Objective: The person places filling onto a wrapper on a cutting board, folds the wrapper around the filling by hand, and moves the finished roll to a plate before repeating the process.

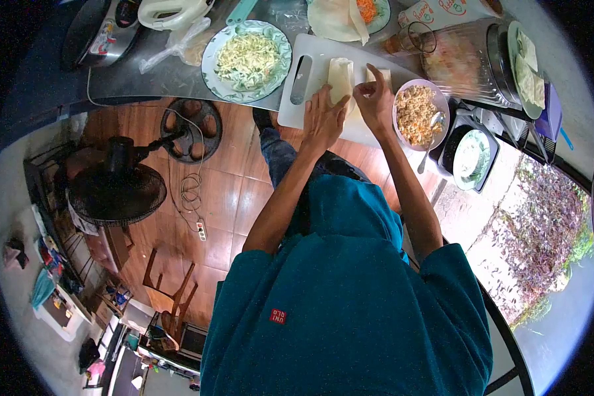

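A pale rolled wrapper (340, 74) lies lengthwise on the white cutting board (296, 113). My left hand (323, 121) is at its near end, fingers on one side and thumb on the other, gripping it. Just right of the roll is my right hand (374, 105), its fingers bent in a pinch; whatever is between the fingertips is too small to tell. Behind that hand another pale piece (384, 78) shows in part on the board. Beside my right hand stands a pink bowl (445, 105) of crumbly brown filling, with a spoon (426, 155) in it.
Shredded pale vegetable fills a plate (211, 79) left of the board. Wrapper sheets (327, 18) and grated carrot (366, 9) are at the back. To the right are a glass (421, 38), a clear container (452, 66) and a green plate (518, 49). A black fan (117, 191) stands on the floor.
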Demonstrator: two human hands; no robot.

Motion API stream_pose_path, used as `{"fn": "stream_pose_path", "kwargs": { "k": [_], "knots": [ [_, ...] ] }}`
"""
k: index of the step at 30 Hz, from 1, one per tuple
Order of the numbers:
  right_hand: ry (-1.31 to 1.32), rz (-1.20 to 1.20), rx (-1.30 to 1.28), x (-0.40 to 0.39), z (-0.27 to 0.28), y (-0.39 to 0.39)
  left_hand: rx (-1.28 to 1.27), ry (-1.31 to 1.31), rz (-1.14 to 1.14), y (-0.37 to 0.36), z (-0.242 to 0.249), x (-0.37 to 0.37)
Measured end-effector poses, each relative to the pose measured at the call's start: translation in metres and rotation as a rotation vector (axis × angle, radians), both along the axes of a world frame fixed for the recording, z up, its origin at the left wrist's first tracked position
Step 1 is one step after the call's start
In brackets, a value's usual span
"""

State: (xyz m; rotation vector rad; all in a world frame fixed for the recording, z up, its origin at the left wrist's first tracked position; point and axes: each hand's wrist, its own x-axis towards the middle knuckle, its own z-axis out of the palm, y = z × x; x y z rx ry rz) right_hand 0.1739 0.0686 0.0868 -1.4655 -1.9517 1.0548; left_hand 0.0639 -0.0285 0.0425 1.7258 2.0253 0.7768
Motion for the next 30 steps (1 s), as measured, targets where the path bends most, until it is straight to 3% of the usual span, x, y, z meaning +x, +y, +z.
{"fn": "stream_pose_path", "kwargs": {
  "k": [6, 16, 19, 21, 24, 30],
  "knots": [
    [-0.089, -0.112, -0.016, 0.015, -0.005, 0.007, 0.041, 0.049, 0.031, 0.002, 0.003, 0.003],
    [-0.051, -0.040, 0.032, 0.003, 0.001, -0.001, 0.024, 0.048, 0.045, 0.000, 0.005, 0.006],
    [-0.060, -0.012, 0.081, 0.000, 0.000, -0.003, 0.028, -0.087, 0.018, -0.002, 0.006, 0.005],
    [-0.041, 0.010, 0.027, -0.004, -0.001, -0.005, 0.203, -0.338, 0.203, -0.005, 0.002, 0.003],
    [0.018, 0.087, 0.045, -0.015, -0.005, -0.007, 0.200, -0.471, 0.323, -0.010, -0.007, 0.000],
    [-0.192, 0.193, 0.094, -0.028, -0.020, -0.008, 0.165, -0.362, 0.263, -0.010, -0.012, -0.006]
  ]
}}
